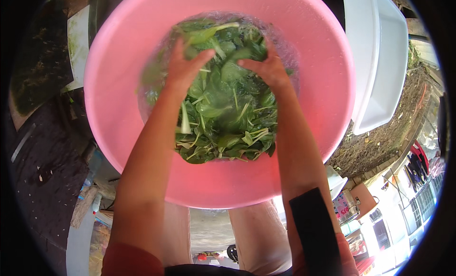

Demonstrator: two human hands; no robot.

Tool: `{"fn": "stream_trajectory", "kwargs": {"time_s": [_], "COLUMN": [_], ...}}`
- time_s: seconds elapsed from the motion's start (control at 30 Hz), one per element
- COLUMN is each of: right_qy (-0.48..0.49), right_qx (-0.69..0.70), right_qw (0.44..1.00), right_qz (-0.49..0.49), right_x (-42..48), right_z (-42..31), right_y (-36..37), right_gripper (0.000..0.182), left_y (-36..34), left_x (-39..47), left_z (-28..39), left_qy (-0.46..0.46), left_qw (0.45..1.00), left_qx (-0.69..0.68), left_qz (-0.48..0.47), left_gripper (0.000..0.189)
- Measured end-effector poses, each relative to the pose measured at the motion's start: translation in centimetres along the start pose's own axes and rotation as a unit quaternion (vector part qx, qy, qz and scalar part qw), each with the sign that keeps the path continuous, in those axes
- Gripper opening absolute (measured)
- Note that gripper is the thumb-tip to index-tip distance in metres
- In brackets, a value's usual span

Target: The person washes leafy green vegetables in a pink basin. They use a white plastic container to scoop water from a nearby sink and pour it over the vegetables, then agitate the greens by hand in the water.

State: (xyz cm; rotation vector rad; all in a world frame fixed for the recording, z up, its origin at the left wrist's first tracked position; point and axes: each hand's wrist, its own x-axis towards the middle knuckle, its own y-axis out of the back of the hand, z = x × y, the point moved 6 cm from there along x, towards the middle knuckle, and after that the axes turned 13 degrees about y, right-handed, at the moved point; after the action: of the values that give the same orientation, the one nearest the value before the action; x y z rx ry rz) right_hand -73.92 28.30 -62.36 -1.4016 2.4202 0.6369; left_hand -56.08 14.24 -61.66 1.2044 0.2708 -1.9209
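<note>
A large pink plastic basin (121, 80) holds water and many leafy greens (217, 105) with pale stems. Over the left part of the greens is my left hand (185, 64), its thumb and fingers spread; the fingertips blur against the leaves. My right hand (269, 67) is opposite it, on the right part of the greens, thumb apart and pointing inward. Its other fingertips are partly lost among leaves and water. Neither hand plainly grips a leaf. A thick pale stem (185, 119) lies beside my left forearm.
A white plastic tub (386, 69) stands right of the basin, by a patch of bare soil (374, 151). A smaller white container (335, 181) sits near my right forearm. Dark ground (46, 179) lies at left, with a pale slab (79, 48) above it.
</note>
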Motion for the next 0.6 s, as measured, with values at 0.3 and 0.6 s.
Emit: {"fn": "stream_trajectory", "kwargs": {"time_s": [0.3,0.6], "right_qy": [0.050,0.149], "right_qx": [0.165,-0.201], "right_qw": [0.982,0.966], "right_qz": [0.082,0.061], "right_x": [-11.2,-10.4], "right_z": [-3.7,-7.7], "right_y": [-2.7,4.3], "right_gripper": [0.056,0.065], "left_y": [-6.5,2.7], "left_x": [-12.1,-10.2], "left_z": [-0.9,1.6], "left_qy": [-0.014,-0.248], "left_qw": [0.986,0.950], "left_qx": [-0.116,0.175], "left_qz": [-0.119,0.069], "left_gripper": [0.038,0.078]}}
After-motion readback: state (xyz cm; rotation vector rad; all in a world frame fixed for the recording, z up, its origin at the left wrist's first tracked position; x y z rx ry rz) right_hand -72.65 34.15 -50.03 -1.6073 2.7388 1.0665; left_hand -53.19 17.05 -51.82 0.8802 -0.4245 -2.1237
